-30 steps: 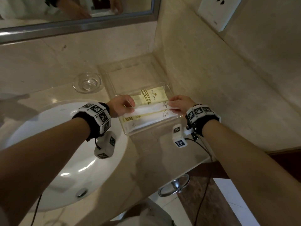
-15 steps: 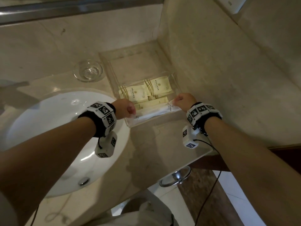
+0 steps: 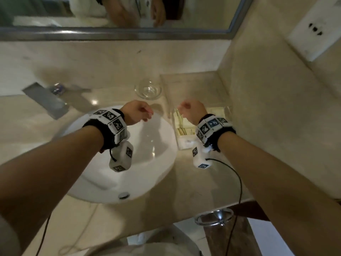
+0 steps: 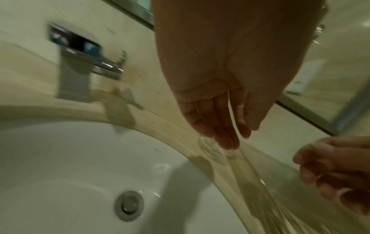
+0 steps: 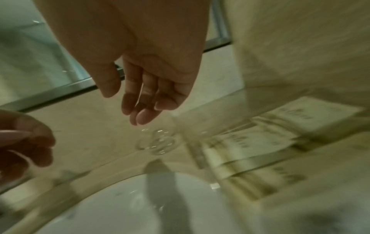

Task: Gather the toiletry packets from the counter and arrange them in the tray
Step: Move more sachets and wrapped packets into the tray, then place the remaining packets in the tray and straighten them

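Both the left hand (image 3: pixel 137 112) and right hand (image 3: pixel 191 110) hung empty, fingers loosely curled, beside the clear acrylic tray (image 3: pixel 227 112) holding flat cream toiletry packets (image 5: pixel 250 142)

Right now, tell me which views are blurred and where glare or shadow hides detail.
Head view: fairly sharp; bright glare spots on the counter; arm shadows fall across the sink. Left wrist view: motion smear on the faucet; left hand dim. Right wrist view: heaviest blur, print on the toiletry packets unreadable.
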`<state>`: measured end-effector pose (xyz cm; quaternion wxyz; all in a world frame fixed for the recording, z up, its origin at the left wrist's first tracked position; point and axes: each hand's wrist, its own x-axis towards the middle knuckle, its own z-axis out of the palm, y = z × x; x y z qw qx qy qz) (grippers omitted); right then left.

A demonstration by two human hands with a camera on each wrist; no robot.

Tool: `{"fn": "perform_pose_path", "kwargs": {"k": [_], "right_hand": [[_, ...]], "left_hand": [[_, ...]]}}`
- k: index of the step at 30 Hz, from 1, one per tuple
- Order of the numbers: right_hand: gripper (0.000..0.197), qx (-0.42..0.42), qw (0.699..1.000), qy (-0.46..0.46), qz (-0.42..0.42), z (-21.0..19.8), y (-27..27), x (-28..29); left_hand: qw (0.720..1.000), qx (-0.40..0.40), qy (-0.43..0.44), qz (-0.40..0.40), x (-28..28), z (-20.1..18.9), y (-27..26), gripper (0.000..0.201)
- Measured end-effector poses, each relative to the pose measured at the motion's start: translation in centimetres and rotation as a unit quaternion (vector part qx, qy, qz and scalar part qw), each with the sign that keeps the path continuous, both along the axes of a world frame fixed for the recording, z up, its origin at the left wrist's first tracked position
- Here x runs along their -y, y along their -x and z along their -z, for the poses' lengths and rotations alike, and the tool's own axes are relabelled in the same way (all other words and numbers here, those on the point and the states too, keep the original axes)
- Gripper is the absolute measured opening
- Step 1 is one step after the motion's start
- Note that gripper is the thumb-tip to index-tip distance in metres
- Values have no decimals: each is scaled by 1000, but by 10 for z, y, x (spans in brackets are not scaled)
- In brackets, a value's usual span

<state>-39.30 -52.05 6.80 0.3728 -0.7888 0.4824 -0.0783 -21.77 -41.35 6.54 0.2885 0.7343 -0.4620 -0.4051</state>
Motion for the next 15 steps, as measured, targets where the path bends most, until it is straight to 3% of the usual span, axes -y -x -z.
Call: {"fn": "perform_pose_path", "kwargs": {"k": [4, 8, 12, 15], "right_hand": [[26, 48, 993, -34, -99, -5, -81, -45], [15, 24, 976, -50, -211, 6, -149, -101], [19, -35, 935, -61, -347, 25, -211, -172], [23, -74, 911, -64, -401, 37, -247, -217]], "left_hand": [[995, 11, 3, -102, -55, -6, -62, 27], [982, 15, -26, -186, -128, -6, -113, 26], [960, 4, -69, -271, -221, 2, -157, 22], [934, 15, -94, -344, -285, 13, -176, 12]]}}
